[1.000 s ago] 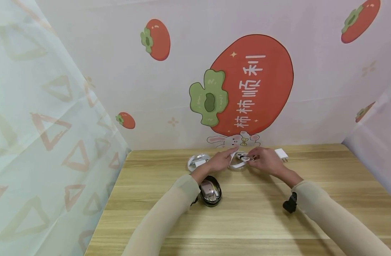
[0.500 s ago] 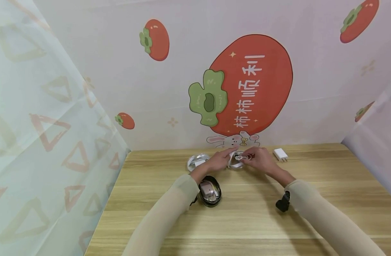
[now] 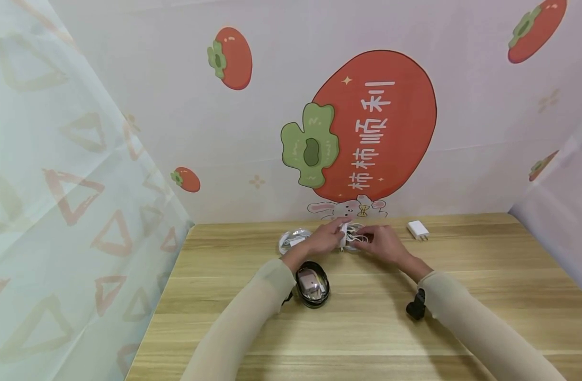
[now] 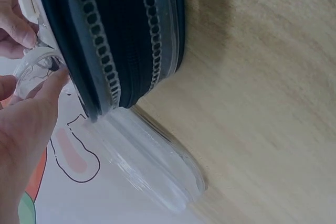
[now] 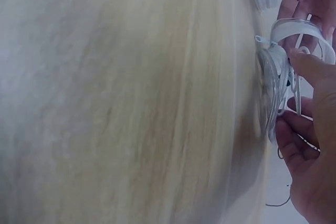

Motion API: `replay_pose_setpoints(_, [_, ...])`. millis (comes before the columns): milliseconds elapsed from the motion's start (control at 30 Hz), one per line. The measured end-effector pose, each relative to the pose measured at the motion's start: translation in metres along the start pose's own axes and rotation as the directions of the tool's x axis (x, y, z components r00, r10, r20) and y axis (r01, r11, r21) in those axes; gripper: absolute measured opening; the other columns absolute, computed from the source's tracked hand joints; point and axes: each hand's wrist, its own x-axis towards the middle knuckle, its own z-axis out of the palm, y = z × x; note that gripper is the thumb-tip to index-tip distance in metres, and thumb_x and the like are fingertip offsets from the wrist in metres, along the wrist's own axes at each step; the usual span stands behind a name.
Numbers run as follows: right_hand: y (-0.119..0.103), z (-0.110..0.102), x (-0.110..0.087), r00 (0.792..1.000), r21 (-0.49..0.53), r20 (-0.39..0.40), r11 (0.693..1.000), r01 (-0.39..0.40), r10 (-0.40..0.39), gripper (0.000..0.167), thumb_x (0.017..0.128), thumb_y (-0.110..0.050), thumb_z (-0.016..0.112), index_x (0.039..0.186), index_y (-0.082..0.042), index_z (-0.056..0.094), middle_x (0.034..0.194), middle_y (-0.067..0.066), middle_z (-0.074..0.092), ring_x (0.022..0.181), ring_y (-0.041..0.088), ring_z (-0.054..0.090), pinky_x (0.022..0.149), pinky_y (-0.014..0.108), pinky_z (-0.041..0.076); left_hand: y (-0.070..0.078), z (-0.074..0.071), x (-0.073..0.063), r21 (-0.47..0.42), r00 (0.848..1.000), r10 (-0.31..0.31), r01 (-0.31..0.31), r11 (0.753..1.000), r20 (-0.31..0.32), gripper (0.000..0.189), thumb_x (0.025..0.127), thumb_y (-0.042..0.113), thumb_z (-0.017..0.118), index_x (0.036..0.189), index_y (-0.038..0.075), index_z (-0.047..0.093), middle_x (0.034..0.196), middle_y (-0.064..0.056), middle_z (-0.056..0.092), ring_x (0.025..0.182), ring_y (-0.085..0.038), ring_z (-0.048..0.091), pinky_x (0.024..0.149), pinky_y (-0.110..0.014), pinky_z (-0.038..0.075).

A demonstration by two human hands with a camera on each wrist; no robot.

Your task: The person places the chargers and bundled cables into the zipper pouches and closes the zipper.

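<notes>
My left hand (image 3: 325, 238) grips the raised rim of a small clear zip pouch (image 5: 269, 85) with a white zipper, at the back of the table. Thumb and fingers lie on either side of that clear rim in the left wrist view. From the right, my right hand (image 3: 387, 244) pinches a bundled white cable (image 3: 356, 237) at the pouch's mouth. Part of the bundle appears to be inside the pouch; fingers hide the rest. In the right wrist view, cable strands (image 5: 297, 90) run between the right fingers.
Left of the hands lies another clear pouch (image 3: 287, 242) with white items inside. Nearer stands a black-edged clear pouch (image 3: 312, 286) holding a pinkish block and cables, beside the left forearm. A white plug charger (image 3: 418, 229) lies at the back right, near the printed backdrop (image 3: 252, 132).
My right hand has moved left and lowered the cable bundle to the pouch, where the strands now spread out. The left hand stays in place, and the pouch's rim stands more upright.
</notes>
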Motion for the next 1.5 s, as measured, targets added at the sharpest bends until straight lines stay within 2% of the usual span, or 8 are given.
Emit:
replay_pose_setpoints(67, [0.0,0.0,-0.001,1.0,0.004,0.01,1.0,0.006,-0.006,0.034,0.088,-0.03,0.088,0.109,-0.003,0.082,0.099,0.009,0.08,0.078,0.014,0.066,0.07,0.035,0.055,-0.001,-0.001,0.0,-0.005,1.0,0.007,-0.007,1.0,0.0,0.055,0.113,0.019,0.045,0.167,0.021,0.034,0.109,-0.012,0.069,0.059,-0.01,0.046,0.066,-0.03,0.048])
replay_pose_setpoints(233, [0.002,-0.004,-0.002,0.996,0.032,0.091,0.999,0.002,-0.005,0.038,0.089,-0.029,0.088,0.116,-0.004,0.08,0.1,0.007,0.079,0.079,0.013,0.065,0.07,0.031,0.054,-0.006,-0.003,0.003,0.005,1.0,0.02,-0.02,1.0,-0.004,0.055,0.113,0.019,0.048,0.166,0.019,0.034,0.092,-0.009,0.069,0.059,-0.009,0.047,0.058,-0.024,0.042])
replay_pose_setpoints(500, [0.009,-0.014,-0.003,0.982,0.079,0.184,0.996,0.033,-0.048,0.052,0.083,-0.022,0.092,0.128,-0.004,0.075,0.113,0.008,0.077,0.095,0.017,0.071,0.084,0.041,0.06,-0.008,-0.003,0.002,0.009,1.0,0.012,-0.012,1.0,-0.007,0.054,0.113,0.019,0.047,0.166,0.017,0.034,0.111,-0.011,0.073,0.066,-0.012,0.052,0.065,-0.026,0.046])
replay_pose_setpoints(667, [0.013,-0.012,-0.004,0.985,0.109,0.167,0.994,0.029,-0.047,0.051,0.083,-0.02,0.092,0.127,-0.002,0.075,0.116,0.011,0.077,0.099,0.021,0.072,0.086,0.046,0.061,-0.005,-0.004,-0.001,0.028,1.0,0.007,-0.007,1.0,-0.007,0.053,0.114,0.017,0.045,0.165,0.015,0.034,0.116,-0.017,0.071,0.073,-0.015,0.052,0.077,-0.03,0.047])
replay_pose_setpoints(767, [0.014,-0.011,-0.005,0.989,0.127,0.143,0.991,0.028,-0.047,0.05,0.084,-0.021,0.092,0.125,0.001,0.075,0.116,0.013,0.077,0.1,0.023,0.074,0.087,0.047,0.062,-0.004,-0.004,-0.003,0.034,1.0,0.006,-0.007,0.999,0.006,0.053,0.114,0.015,0.043,0.166,0.013,0.032,0.108,-0.023,0.067,0.07,-0.016,0.049,0.076,-0.032,0.046])
replay_pose_setpoints(933, [0.013,-0.008,-0.005,0.993,0.114,0.109,0.993,0.031,-0.043,0.044,0.088,-0.02,0.089,0.123,0.002,0.076,0.113,0.013,0.079,0.097,0.022,0.075,0.085,0.045,0.063,-0.004,-0.004,-0.003,0.045,1.0,0.009,-0.01,0.999,0.009,0.054,0.113,0.012,0.042,0.165,0.011,0.031,0.092,-0.015,0.06,0.068,-0.015,0.048,0.073,-0.031,0.045])
replay_pose_setpoints(1233, [0.012,-0.006,0.0,0.997,0.06,0.069,0.998,0.015,-0.02,0.031,0.09,-0.015,0.086,0.115,0.002,0.079,0.101,0.011,0.08,0.089,0.02,0.075,0.081,0.045,0.063,-0.007,-0.003,-0.001,0.042,1.0,0.006,-0.006,0.999,0.014,0.052,0.113,0.013,0.042,0.164,0.012,0.033,0.095,-0.012,0.061,0.072,-0.015,0.051,0.075,-0.03,0.046])
replay_pose_setpoints(1500, [0.007,-0.006,0.005,0.997,0.014,0.071,1.0,-0.013,0.012,0.024,0.088,-0.014,0.087,0.108,-0.001,0.081,0.093,0.006,0.079,0.081,0.016,0.069,0.075,0.041,0.06,-0.008,-0.002,-0.001,0.027,1.0,0.002,-0.002,1.0,-0.006,0.052,0.112,0.011,0.042,0.163,0.01,0.033,0.079,-0.003,0.053,0.062,-0.014,0.047,0.069,-0.029,0.044])
